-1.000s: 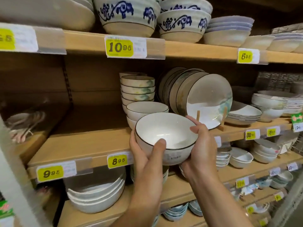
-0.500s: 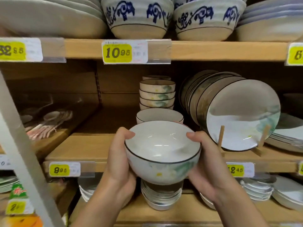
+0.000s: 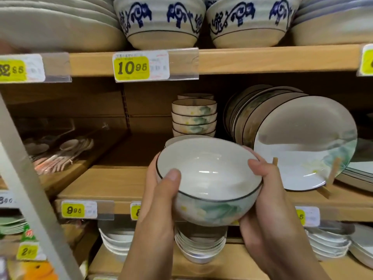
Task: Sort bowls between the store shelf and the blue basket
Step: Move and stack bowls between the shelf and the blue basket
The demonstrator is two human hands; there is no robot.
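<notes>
A white bowl (image 3: pixel 209 181) with a thin black rim and green-yellow wash on its side is held in front of the middle wooden shelf (image 3: pixel 105 184). My left hand (image 3: pixel 159 207) grips its left side with the thumb over the rim. My right hand (image 3: pixel 268 207) grips its right side, thumb on the rim. Behind it a matching bowl (image 3: pixel 175 139) sits on the shelf, and a stack of smaller matching bowls (image 3: pixel 194 117) stands further back. No blue basket is in view.
Matching plates (image 3: pixel 302 146) lean upright on a wooden stand at right. Blue-patterned bowls (image 3: pixel 159 19) sit on the shelf above. White bowl stacks (image 3: pixel 199 245) fill the lower shelf. Packed spoons (image 3: pixel 60 154) lie at left. A grey slanted post (image 3: pixel 30 188) crosses the left foreground.
The bowl in both hands has come away from the shelf toward me and tilted so its decorated side shows. The view has moved closer and shifted left along the shelf.
</notes>
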